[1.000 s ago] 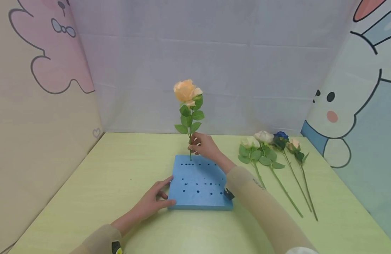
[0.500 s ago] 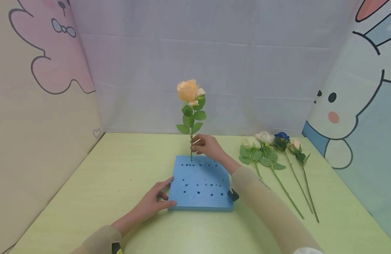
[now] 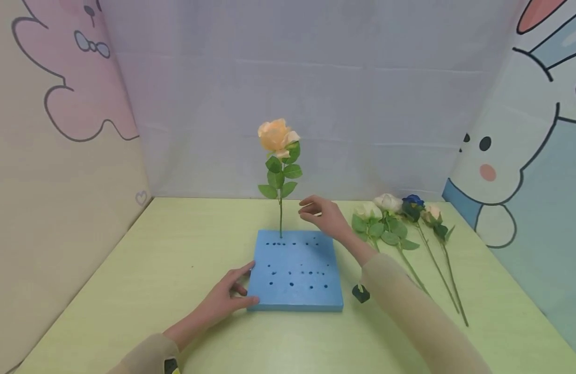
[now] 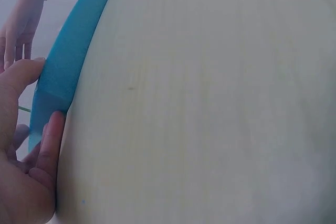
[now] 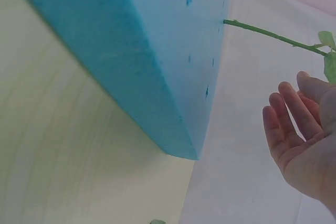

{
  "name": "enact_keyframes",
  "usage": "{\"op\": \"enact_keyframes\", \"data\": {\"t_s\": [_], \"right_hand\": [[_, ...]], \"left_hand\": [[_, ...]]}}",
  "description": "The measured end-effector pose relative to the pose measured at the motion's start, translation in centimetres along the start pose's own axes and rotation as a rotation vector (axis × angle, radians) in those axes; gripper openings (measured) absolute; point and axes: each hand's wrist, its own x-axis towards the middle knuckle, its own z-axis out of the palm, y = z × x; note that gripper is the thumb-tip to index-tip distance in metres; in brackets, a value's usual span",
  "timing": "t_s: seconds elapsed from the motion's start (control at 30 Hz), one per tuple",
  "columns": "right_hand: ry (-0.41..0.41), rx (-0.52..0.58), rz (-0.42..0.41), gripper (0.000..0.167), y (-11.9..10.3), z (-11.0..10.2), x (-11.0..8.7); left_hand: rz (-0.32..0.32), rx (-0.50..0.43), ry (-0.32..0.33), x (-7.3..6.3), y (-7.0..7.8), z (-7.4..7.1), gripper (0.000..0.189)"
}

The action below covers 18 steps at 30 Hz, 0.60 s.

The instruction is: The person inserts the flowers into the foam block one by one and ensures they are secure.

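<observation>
An upright peach rose (image 3: 275, 136) has its stem in a hole in the back row of the blue foam block (image 3: 302, 257). My right hand (image 3: 329, 217) is just right of the stem, apart from it and holding nothing. In the right wrist view, its fingers extend loosely below the green stem (image 5: 273, 35). My left hand (image 3: 220, 300) rests against the block's left edge, thumb near the front corner and index finger farther back. The left wrist view shows its fingers touching the side of the foam block (image 4: 73, 45).
Several more roses lie on the table's right side: a cream rose (image 3: 368, 211), a white rose (image 3: 388, 201), a blue rose (image 3: 413, 203) and a pale peach rose (image 3: 432, 213). A pale curtain (image 3: 199, 114) hangs behind the table (image 3: 199, 234).
My right hand has let go of the peach rose's stem and moved a little to the right. The rose stays standing in the block. My left hand keeps its place.
</observation>
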Motion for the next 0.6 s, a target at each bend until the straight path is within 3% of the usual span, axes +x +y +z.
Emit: {"op": "enact_keyframes", "data": {"t_s": [0.6], "right_hand": [[0.147, -0.017, -0.014, 0.035, 1.8, -3.3, -4.0]], "left_hand": [[-0.009, -0.004, 0.006, -0.1, 0.1, 0.0, 0.084]]}}
